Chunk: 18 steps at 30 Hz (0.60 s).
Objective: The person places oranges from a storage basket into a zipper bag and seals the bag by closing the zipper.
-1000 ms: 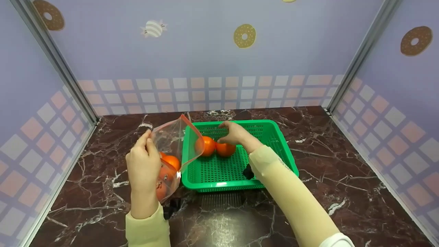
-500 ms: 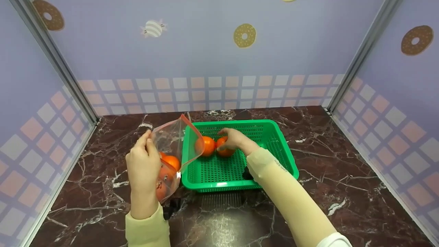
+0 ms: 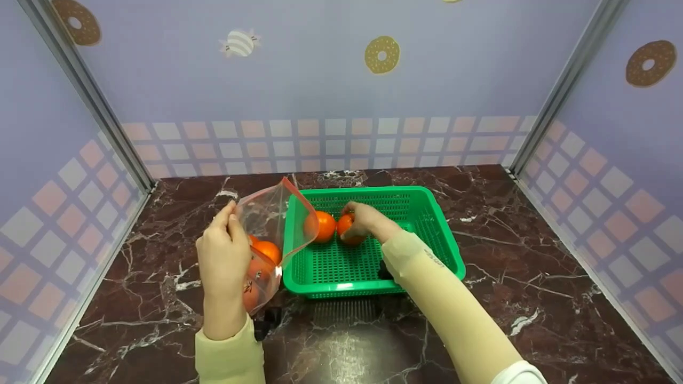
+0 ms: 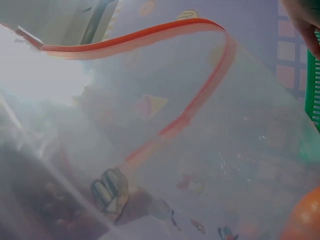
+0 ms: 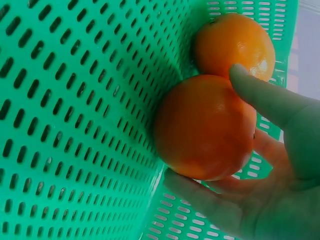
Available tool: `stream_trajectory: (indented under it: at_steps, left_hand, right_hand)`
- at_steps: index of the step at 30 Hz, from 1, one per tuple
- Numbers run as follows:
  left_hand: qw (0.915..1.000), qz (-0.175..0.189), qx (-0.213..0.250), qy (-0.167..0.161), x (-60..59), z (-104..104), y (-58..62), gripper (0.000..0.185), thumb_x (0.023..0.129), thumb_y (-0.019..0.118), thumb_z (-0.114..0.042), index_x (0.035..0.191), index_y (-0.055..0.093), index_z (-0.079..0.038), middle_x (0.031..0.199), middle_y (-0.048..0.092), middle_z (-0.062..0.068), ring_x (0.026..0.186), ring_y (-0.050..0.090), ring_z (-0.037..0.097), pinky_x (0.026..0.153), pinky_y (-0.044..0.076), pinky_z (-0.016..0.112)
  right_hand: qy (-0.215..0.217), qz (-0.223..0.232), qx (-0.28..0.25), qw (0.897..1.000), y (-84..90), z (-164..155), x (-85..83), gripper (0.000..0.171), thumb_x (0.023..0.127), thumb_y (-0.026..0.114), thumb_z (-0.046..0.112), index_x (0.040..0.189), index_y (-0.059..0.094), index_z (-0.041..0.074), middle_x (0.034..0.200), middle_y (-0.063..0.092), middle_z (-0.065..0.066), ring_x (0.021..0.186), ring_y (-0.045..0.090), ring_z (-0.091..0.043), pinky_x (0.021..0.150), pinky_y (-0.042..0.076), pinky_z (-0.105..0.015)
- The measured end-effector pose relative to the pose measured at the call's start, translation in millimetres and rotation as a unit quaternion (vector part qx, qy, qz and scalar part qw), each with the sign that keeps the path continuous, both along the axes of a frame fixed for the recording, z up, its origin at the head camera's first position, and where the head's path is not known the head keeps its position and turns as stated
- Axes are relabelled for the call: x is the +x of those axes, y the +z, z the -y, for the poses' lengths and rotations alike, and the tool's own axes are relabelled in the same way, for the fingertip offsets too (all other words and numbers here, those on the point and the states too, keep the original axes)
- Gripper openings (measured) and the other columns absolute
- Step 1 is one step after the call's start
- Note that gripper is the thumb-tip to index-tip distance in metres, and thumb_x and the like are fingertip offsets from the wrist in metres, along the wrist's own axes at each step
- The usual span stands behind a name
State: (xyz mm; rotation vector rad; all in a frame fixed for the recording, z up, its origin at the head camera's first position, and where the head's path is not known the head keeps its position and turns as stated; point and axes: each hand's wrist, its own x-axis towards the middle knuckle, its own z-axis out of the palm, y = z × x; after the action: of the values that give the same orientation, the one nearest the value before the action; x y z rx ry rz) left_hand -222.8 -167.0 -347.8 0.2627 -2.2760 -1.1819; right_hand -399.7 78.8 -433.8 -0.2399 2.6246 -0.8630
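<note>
My left hand [image 3: 224, 261] pinches the edge of a clear zip bag [image 3: 269, 213] with a red rim and holds its mouth open toward the basket. Several oranges [image 3: 267, 252] lie low in the bag. Inside a green plastic basket [image 3: 368, 287], the right hand [image 3: 368, 221] grips an orange [image 5: 205, 127]. In the right wrist view its thumb [image 5: 260, 92] lies over the fruit's top and its fingers curl round the other side. Another orange [image 3: 323, 227] sits beside it, to the left. The bag's plastic fills most of the left wrist view.
The basket stands on a dark marbled tabletop [image 3: 533, 277]. Patterned purple panels [image 3: 320, 80] wall in the back and both sides. The bag's mouth overlaps the basket's left rim in the head view.
The right hand has lowered and its fingers have closed round the right-hand orange in the basket. The left hand and the bag have stayed put.
</note>
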Motion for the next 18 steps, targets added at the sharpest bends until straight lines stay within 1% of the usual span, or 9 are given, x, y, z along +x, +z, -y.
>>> stream_trajectory:
  at_steps: [3,7,11,14,16,18]
  left_hand:
    - [1.0000,0.003,0.000,0.001,0.6,-0.1,0.2,0.039,0.107,0.045,-0.010,0.141,0.060,0.002,0.136,0.065,0.023,0.112,0.068,0.048,0.095,0.053,0.058]
    - [1.0000,0.008,0.002,0.000,0.0,0.6,0.2,0.040,0.107,0.044,-0.010,0.142,0.060,0.001,0.137,0.064,0.023,0.117,0.066,0.048,0.097,0.052,0.060]
    - [1.0000,0.005,0.003,-0.001,-0.2,0.3,0.3,0.040,0.107,0.045,-0.010,0.142,0.060,0.001,0.137,0.064,0.023,0.120,0.064,0.048,0.099,0.051,0.060]
    - [1.0000,0.005,0.002,0.000,0.2,0.1,0.8,0.039,0.107,0.045,-0.010,0.142,0.060,0.001,0.137,0.065,0.023,0.111,0.068,0.047,0.095,0.053,0.057]
    - [1.0000,0.007,0.001,-0.001,0.1,0.5,0.8,0.040,0.107,0.044,-0.010,0.142,0.059,0.001,0.138,0.064,0.023,0.109,0.069,0.047,0.093,0.053,0.057]
    - [1.0000,0.010,0.001,-0.002,-0.1,0.6,0.8,0.040,0.108,0.044,-0.010,0.143,0.059,0.002,0.139,0.063,0.023,0.102,0.070,0.046,0.089,0.053,0.054]
  right_hand:
    - [0.000,0.001,0.000,1.000,0.0,-0.7,-0.3,0.064,0.083,0.086,0.013,0.139,0.056,0.015,0.144,0.057,-0.020,0.123,0.061,-0.035,0.101,0.055,-0.045]
    - [0.006,0.001,-0.003,1.000,2.9,-2.1,0.3,0.063,0.084,0.084,0.012,0.140,0.056,0.015,0.144,0.056,-0.020,0.122,0.061,-0.034,0.100,0.056,-0.044]
    - [0.008,0.003,-0.026,1.000,8.9,-4.0,1.1,0.060,0.085,0.082,0.010,0.139,0.056,0.014,0.143,0.056,-0.019,0.122,0.061,-0.035,0.099,0.057,-0.046]
    - [0.011,0.001,-0.041,0.999,13.4,-6.4,1.6,0.058,0.086,0.080,0.010,0.138,0.057,0.015,0.143,0.056,-0.019,0.121,0.061,-0.035,0.097,0.057,-0.046]
    - [0.012,0.002,-0.046,0.999,15.7,-8.5,2.2,0.057,0.086,0.080,0.011,0.138,0.057,0.017,0.143,0.056,-0.019,0.120,0.062,-0.035,0.094,0.058,-0.045]
    - [0.010,0.005,-0.054,0.998,17.5,-10.9,2.9,0.056,0.087,0.080,0.013,0.138,0.057,0.019,0.144,0.055,-0.018,0.121,0.062,-0.035,0.091,0.059,-0.045]
